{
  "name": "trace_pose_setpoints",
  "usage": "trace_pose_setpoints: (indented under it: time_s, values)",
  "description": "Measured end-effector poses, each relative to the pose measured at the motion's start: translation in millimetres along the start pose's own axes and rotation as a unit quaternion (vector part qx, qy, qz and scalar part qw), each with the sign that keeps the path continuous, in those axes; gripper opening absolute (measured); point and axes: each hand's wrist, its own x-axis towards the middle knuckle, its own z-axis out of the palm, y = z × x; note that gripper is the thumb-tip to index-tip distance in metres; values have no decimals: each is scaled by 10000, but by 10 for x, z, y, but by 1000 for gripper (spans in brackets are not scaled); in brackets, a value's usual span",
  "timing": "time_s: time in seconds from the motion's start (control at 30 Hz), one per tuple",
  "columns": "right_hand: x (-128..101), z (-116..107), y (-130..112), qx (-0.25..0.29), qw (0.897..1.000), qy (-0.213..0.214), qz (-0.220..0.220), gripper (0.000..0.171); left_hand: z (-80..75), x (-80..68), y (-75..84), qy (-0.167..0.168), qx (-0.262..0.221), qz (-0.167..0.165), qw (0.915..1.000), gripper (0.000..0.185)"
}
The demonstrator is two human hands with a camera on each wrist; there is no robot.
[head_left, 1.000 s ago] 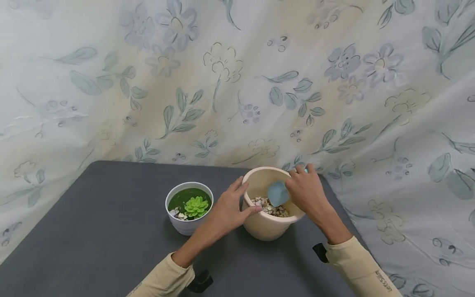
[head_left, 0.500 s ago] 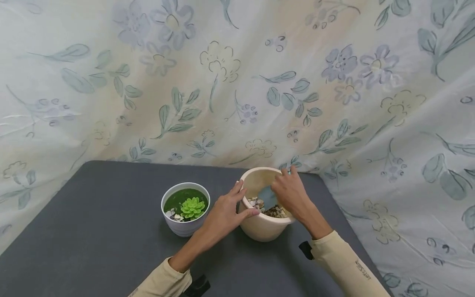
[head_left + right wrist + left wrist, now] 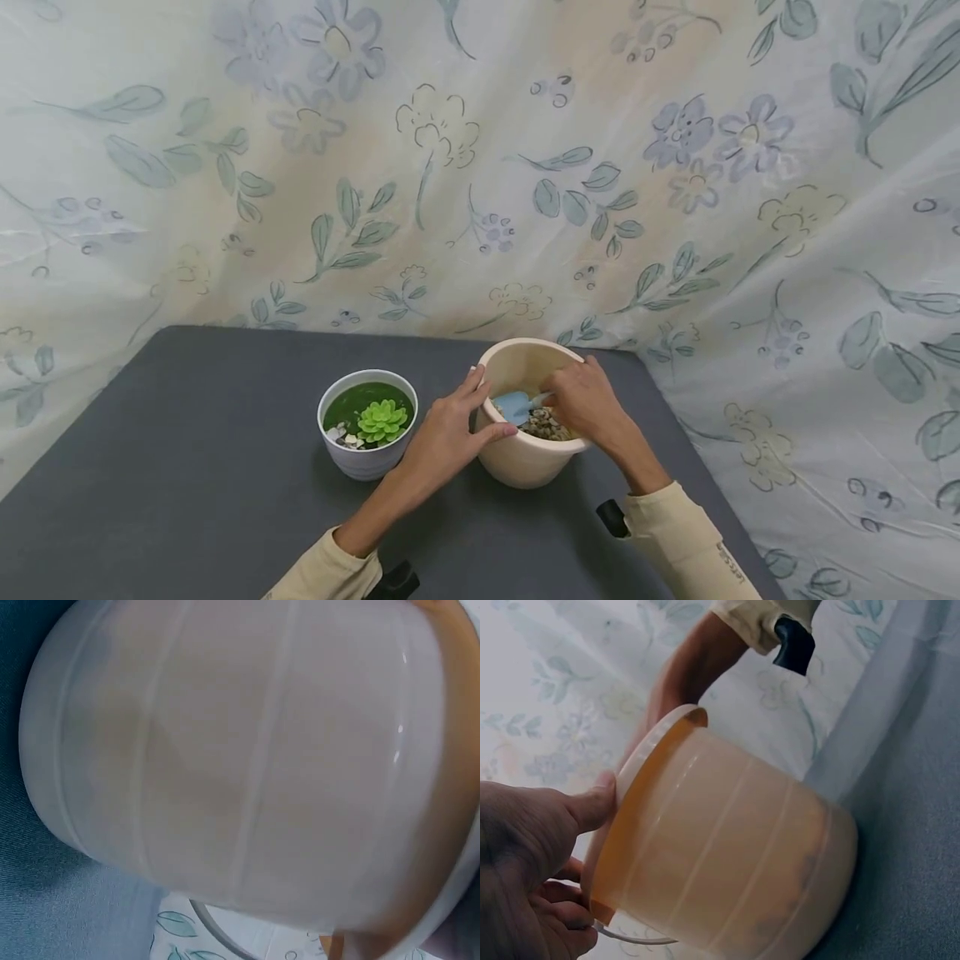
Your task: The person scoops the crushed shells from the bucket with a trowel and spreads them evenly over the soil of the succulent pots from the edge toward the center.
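A cream plastic pot (image 3: 525, 467) (image 3: 727, 855) (image 3: 240, 757) with pebbles (image 3: 546, 425) inside stands on the grey table (image 3: 187, 500). My left hand (image 3: 457, 421) (image 3: 525, 855) grips the pot's left rim, thumb on the edge. Reaching into the pot, my right hand (image 3: 581, 400) holds a small blue scoop (image 3: 516, 406) whose blade lies on the pebbles. Left of it stands a small white pot (image 3: 366, 433) with a green succulent (image 3: 382, 419) and a few pebbles.
A floral cloth (image 3: 480, 167) hangs behind the table and drapes down its right side. The table's back edge runs just behind both pots. Grey tabletop spreads left and toward me.
My right hand has dipped lower into the cream pot and the scoop's blade has swung down and left onto the pebbles. The left hand keeps its hold on the rim.
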Motion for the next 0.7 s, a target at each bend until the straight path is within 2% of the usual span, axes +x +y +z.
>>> trace_pose_setpoints:
  time_s: [0.13,0.33,0.7]
  values:
    - [-69,-51,9,-84,9999,28,120,8,28,-11,-9,17,12,41,10000,81]
    - [-167,-160,54,43,9990,380,224,16,34,-39,-5,173,14,-14,9998,80]
    - [-296,-275,148,151,9963,716,442,17,47,-34,-11,214,142,11,9997,82]
